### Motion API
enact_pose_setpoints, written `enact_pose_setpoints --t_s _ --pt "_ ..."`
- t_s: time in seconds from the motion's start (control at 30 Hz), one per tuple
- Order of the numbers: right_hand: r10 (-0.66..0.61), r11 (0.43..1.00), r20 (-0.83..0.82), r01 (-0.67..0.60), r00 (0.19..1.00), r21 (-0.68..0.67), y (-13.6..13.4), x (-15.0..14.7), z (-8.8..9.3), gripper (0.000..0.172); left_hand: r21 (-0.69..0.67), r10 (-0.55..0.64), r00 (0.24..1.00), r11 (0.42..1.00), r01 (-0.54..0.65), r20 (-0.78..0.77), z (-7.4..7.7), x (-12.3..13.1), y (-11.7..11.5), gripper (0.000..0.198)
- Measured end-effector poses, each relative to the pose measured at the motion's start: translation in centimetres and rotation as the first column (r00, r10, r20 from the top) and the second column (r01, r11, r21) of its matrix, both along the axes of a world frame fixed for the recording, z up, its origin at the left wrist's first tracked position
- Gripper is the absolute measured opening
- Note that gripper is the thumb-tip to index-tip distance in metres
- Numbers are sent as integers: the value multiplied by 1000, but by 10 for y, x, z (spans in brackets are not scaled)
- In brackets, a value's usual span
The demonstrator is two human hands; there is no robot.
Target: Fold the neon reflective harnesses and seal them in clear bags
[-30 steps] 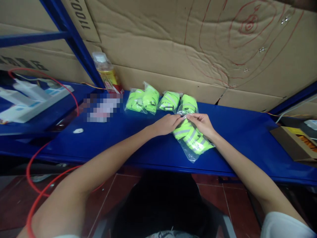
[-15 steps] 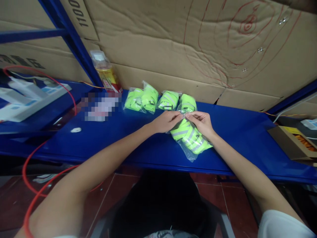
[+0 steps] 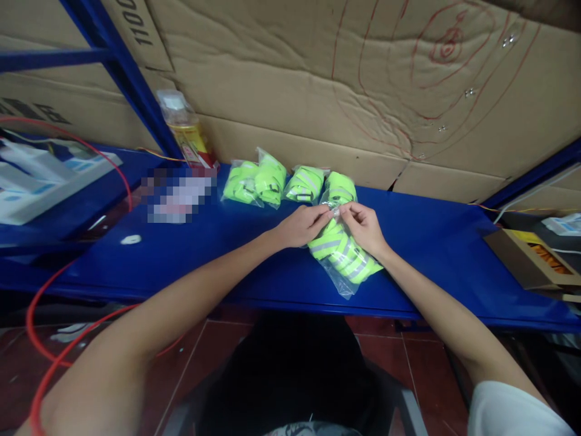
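Note:
My left hand and my right hand meet at the top edge of a clear plastic bag, both pinching it. Inside the bag is a folded neon-yellow item with grey reflective strips; it looks like a reflective vest or harness. The bag's lower end rests on the blue table. Just behind my hands lies another bagged neon-yellow bundle. More such bundles lie to its left, among them one with a black buckle.
A bottle with a yellow-red label stands at the back left, by a blue frame post. A white roll lies at left. Red hose loops down the left side. An open cardboard box sits at far right. Cardboard backs the table.
The whole view has shifted slightly, moving things a little left. Both hands stay pinched at the bag's top edge, with only small finger movement.

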State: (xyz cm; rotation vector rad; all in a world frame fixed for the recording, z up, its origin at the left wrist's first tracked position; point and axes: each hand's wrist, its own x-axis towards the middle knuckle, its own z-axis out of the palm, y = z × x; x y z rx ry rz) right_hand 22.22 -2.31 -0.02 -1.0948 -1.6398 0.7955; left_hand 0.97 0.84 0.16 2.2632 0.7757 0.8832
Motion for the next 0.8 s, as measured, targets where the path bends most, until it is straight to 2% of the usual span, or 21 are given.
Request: enact_pose_setpoints --t_s 0.1,0.23,0.37,0.6,0.8 --pt "-8 1000 42 7 999 23 -3 -1 1 52 -39 -27 1000 999 28 15 0 -1 0 38" --pt "-31 997 147 21 989 69 -6 0 1 49 -108 -66 996 991 72 59 -4 2 2 44" --pt "-53 993 229 27 972 115 -6 3 1 53 -80 -55 998 995 59 44 -6 5 2 44" --pt "42 997 157 -51 987 55 -7 -1 4 49 25 -26 998 999 25 52 -4 4 -2 42" --pt "123 988 136 -134 983 71 -5 1 -2 44 -21 -67 991 997 70 119 -8 2 3 42"
